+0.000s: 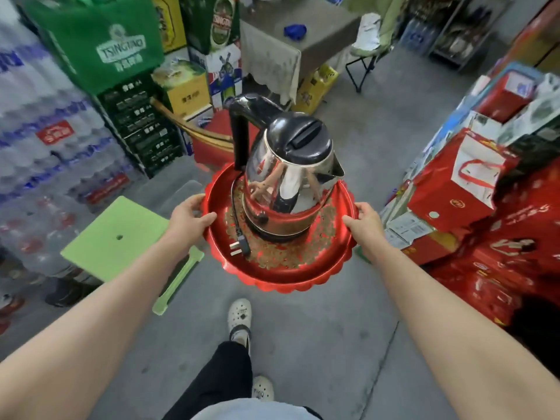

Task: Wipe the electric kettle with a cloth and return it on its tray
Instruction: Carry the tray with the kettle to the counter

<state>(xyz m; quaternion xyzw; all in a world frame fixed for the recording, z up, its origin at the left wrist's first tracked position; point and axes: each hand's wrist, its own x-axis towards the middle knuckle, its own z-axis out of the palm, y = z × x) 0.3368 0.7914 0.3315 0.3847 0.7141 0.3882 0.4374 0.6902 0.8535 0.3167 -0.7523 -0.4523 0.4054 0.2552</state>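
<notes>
A shiny steel electric kettle [288, 174] with a black lid and black handle stands upright on a round red tray [278, 275] with a scalloped rim. Its black cord and plug [239, 247] lie on the tray's near left side. The tray is carried in the air above the floor. My left hand [189, 221] grips the tray's left rim and my right hand [365, 224] grips its right rim. A blue cloth-like bundle [295, 31] lies on the covered table far ahead.
A green plastic stool [116, 237] stands at my left. Stacked water bottle packs [42, 131] and beer crates [145, 131] line the left, red gift boxes [485, 207] the right. A covered table [303, 40] and a folding chair [368, 53] stand ahead on the grey concrete floor.
</notes>
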